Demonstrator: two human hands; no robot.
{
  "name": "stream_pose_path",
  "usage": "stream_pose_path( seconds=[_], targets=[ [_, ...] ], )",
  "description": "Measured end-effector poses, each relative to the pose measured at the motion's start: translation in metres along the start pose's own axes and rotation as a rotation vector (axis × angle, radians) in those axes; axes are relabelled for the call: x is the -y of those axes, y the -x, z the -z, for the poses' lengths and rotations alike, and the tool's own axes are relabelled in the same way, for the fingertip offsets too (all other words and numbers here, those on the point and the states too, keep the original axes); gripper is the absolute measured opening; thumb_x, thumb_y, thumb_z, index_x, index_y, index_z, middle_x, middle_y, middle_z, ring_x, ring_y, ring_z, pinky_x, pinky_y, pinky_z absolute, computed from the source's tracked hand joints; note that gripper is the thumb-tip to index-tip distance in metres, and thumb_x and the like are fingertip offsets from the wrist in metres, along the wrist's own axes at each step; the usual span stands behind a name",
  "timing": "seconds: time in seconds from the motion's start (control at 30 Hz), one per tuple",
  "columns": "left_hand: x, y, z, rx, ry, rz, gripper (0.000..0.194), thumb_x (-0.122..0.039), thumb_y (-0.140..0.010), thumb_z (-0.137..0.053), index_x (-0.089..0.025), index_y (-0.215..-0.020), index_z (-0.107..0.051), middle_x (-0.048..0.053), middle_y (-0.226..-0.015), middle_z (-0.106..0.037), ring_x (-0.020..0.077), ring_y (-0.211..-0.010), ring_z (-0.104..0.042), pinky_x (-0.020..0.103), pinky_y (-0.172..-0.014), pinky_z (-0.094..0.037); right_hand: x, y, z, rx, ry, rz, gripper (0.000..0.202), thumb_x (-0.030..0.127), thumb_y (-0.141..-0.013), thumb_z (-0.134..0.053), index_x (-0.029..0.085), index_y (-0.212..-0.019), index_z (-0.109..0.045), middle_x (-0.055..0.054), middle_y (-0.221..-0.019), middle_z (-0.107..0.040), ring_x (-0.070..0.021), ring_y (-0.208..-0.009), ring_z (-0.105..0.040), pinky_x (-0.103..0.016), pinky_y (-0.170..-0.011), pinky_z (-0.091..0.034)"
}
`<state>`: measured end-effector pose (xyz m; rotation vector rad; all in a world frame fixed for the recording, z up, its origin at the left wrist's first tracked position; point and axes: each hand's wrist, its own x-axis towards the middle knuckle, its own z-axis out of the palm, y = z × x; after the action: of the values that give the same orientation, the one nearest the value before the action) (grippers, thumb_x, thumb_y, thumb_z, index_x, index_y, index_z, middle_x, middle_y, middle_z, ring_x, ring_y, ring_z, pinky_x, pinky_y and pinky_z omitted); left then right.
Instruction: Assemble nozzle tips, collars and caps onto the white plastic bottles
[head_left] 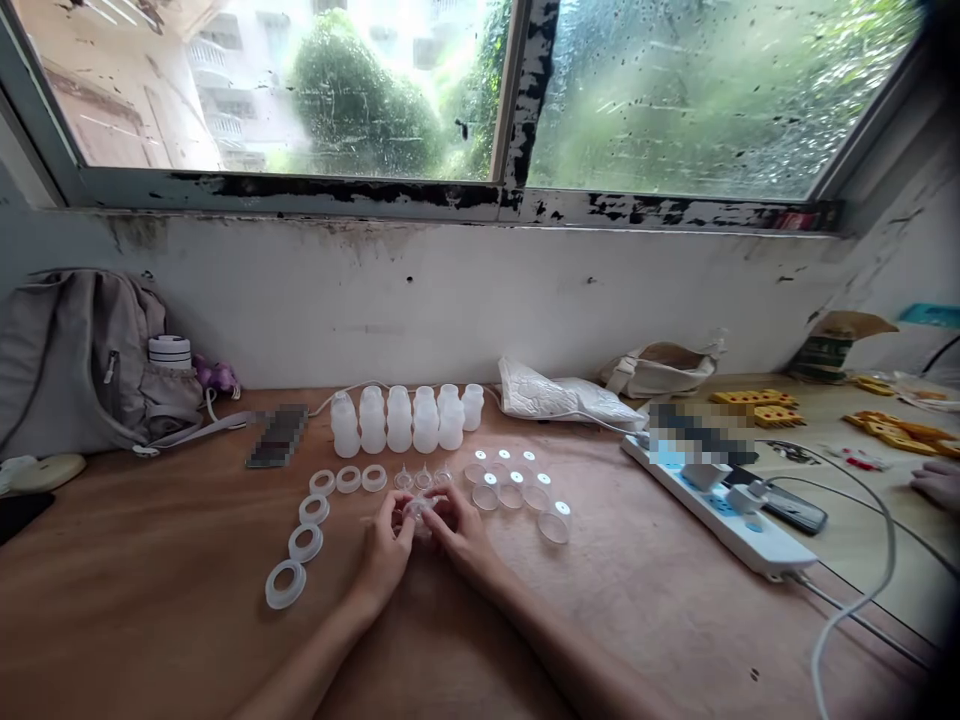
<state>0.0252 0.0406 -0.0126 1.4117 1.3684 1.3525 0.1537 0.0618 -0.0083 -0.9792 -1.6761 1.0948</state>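
Both hands meet over the middle of the wooden table. My left hand (389,541) and my right hand (459,530) are closed, fingertips pinching a small clear plastic piece (420,508) between them; it looks like a bottle nipple, though the fingers partly cover it. Just beyond the fingers stand a few clear nipples (404,477). To the left, translucent screw rings (306,542) lie in a bent line. On the right, clear round caps (511,495) with white dots sit in rows. Behind these, several frosted baby bottles (400,420) stand upright in a row.
A white power strip (712,505) with plugs and looping cables lies at the right. A phone (277,437) rests at the left, near a grey backpack (82,360). White padded packets (559,393) and a beige pouch (660,370) lie by the wall. Another person's hand (937,483) shows at the far right.
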Motion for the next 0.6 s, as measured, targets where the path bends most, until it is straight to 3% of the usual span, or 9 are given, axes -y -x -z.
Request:
stream_pose_path(
  seconds=[0.1,0.17,0.27,0.47,0.6],
  targets=[
    [0.001,-0.003,0.002,0.022,0.111,0.02,0.015,-0.028,-0.074,-0.048,-0.018,-0.085,-0.05,0.001,-0.074,-0.058,0.0137,-0.063,-0.055,0.024,-0.057,-0.045,0.001,0.0,0.0,0.07,-0.185,-0.076,0.035,0.042,-0.08,-0.044,0.019,-0.106,-0.045,0.004,-0.057,-0.054,-0.0085,-0.038,-0.049,-0.019,-0.037,-0.039],
    [-0.001,-0.004,0.004,0.082,0.174,0.035,0.016,-0.028,-0.072,-0.05,-0.018,-0.084,-0.051,0.0,-0.072,-0.058,0.0126,-0.062,-0.055,0.022,-0.058,-0.044,0.0,0.0,0.0,0.075,-0.232,-0.108,0.035,0.044,-0.079,-0.046,0.017,-0.1,-0.049,0.004,-0.055,-0.054,-0.0081,-0.036,-0.048,-0.019,-0.036,-0.038],
    [-0.005,-0.004,0.005,0.134,0.241,0.06,0.018,-0.028,-0.071,-0.052,-0.017,-0.086,-0.052,0.0,-0.074,-0.059,0.0128,-0.066,-0.055,0.022,-0.06,-0.044,0.0,0.0,0.001,0.059,-0.215,-0.102,0.031,0.044,-0.076,-0.05,0.015,-0.088,-0.053,0.005,-0.051,-0.053,-0.0071,-0.035,-0.046,-0.018,-0.035,-0.036],
    [-0.004,-0.004,0.006,0.101,0.309,0.076,0.028,-0.027,-0.067,-0.058,-0.016,-0.091,-0.052,0.004,-0.085,-0.062,0.0164,-0.078,-0.058,0.025,-0.064,-0.046,0.001,0.0,0.009,0.132,-0.16,-0.125,0.035,0.046,-0.076,-0.05,0.015,-0.092,-0.052,0.003,-0.059,-0.056,-0.0066,-0.035,-0.046,-0.017,-0.032,-0.034],
    [-0.006,-0.005,0.007,0.097,0.386,0.163,0.032,-0.035,-0.064,-0.061,-0.015,-0.087,-0.053,0.005,-0.084,-0.063,0.0175,-0.076,-0.059,0.027,-0.063,-0.047,0.0,0.0,0.011,0.036,-0.047,-0.064,0.03,0.045,-0.078,-0.047,0.016,-0.071,-0.05,0.003,-0.055,-0.054,-0.0061,-0.036,-0.044,-0.017,-0.034,-0.033]
  ],
)
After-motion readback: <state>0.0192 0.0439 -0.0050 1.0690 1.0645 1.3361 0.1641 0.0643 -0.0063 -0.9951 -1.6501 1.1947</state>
